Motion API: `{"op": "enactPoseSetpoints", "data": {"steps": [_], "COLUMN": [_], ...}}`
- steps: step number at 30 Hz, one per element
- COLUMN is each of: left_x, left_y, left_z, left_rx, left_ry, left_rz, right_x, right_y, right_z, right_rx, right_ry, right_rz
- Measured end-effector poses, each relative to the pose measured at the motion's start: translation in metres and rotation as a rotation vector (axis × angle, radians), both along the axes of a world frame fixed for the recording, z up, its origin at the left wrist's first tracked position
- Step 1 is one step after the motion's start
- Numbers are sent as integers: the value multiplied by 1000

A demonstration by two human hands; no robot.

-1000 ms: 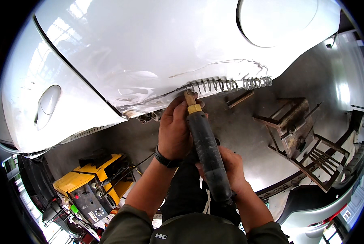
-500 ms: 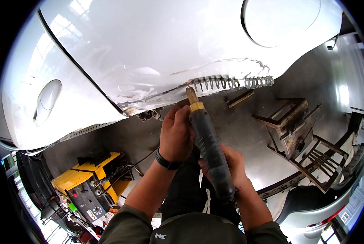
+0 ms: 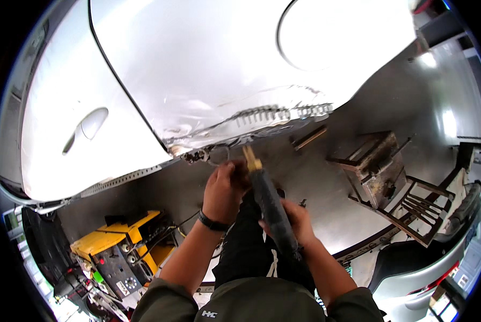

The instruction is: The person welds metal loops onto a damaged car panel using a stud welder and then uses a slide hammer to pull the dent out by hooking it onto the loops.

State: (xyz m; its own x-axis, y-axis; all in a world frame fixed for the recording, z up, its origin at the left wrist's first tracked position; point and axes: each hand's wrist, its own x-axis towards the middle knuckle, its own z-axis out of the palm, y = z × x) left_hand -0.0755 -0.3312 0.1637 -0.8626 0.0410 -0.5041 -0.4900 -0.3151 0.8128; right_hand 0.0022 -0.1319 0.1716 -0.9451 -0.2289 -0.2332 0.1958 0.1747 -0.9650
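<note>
My right hand (image 3: pixel 298 221) grips the black body of a stud welding gun (image 3: pixel 273 206) with a yellow collar and brass-coloured tip. The tip points up at the white car panel (image 3: pixel 197 59) and stands apart from it. Beside the gun's front end is my left hand (image 3: pixel 222 189), its fingers pinched together; what they hold, if anything, is blurred. A faint ring shape shows just beyond the fingertips. Along the dented lower edge of the panel, a row of metal pull rings (image 3: pixel 264 114) stands out from the surface.
A yellow and black welding machine (image 3: pixel 114 249) with cables stands at lower left. To the right is a rusty metal stand (image 3: pixel 380 177) with a slatted frame. A bar (image 3: pixel 309 138) lies on the floor under the panel. A silver bumper (image 3: pixel 423 273) is at lower right.
The gun's tip has come away from the row of rings and moved back toward me. My left hand has moved slightly left, off the gun's front. The view has shifted a little.
</note>
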Motion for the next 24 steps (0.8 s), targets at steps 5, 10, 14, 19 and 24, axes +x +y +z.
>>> {"op": "enactPoseSetpoints", "data": {"steps": [5,10,14,19,24], "left_x": [57,83,67,23,-14], "left_y": [23,8,7,52,116], "left_z": [-3,-61,-109,-90,-88], "left_rx": [98,60,-80,-479,-599], "left_ry": [-401,-496,-449,-214,-2], "left_rz": [-167,-408,-676,-980,-1008], "right_x": [73,120,163,183,159], "right_y": [76,139,174,234,339], "right_z": [0,-7,-26,-14,-56], "right_rx": [470,654,59,689,373], "right_ry": [19,-43,-352,-250,-425], "right_rz": [19,-300,-987,-1042,-1285]}}
